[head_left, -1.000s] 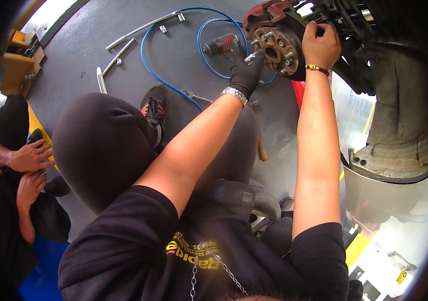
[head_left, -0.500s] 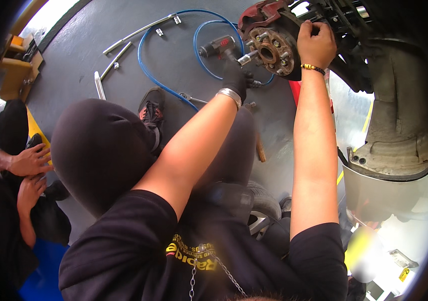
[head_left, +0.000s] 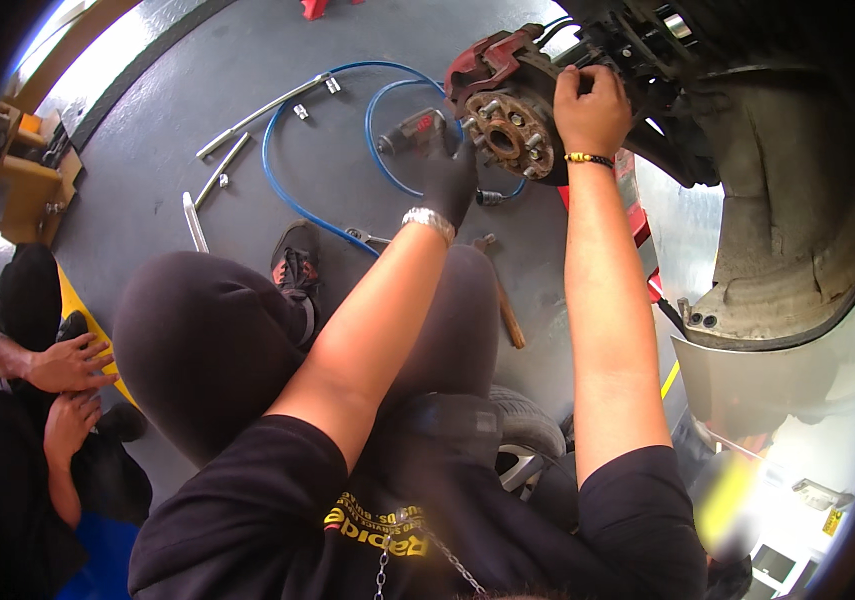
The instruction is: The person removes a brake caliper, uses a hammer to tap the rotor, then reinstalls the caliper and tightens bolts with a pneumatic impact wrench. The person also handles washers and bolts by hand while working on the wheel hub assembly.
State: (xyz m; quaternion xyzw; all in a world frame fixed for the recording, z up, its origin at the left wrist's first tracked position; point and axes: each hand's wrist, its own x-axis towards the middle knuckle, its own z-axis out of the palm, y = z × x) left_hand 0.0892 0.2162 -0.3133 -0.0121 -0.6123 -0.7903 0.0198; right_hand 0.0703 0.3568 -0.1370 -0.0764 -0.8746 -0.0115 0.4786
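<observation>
My left hand [head_left: 449, 180], in a black glove, is closed around the handle of an impact wrench [head_left: 409, 133], partly hidden by the hand and a little blurred. The wrench is just left of a rusty wheel hub [head_left: 507, 138] with several studs, apart from it. Behind the hub is the brake disc [head_left: 545, 88], with a red brake caliper [head_left: 495, 66] at its upper left. My bare right hand [head_left: 592, 112] rests with curled fingers at the disc's right edge; its fingertips are partly hidden. A blue air hose [head_left: 269, 150] loops on the floor beside the wrench.
Breaker bars [head_left: 262, 117], sockets [head_left: 300, 111], a ratchet [head_left: 365, 237] and a hammer [head_left: 509, 312] lie on the grey floor. A wheel [head_left: 530, 425] is by my legs. The wheel arch liner [head_left: 787, 220] hangs at right. Another person's hands [head_left: 72, 363] are at left.
My left hand has drawn the wrench and its socket away from the hub studs, to the left. My right hand stays at the disc. The whole view has shifted slightly.
</observation>
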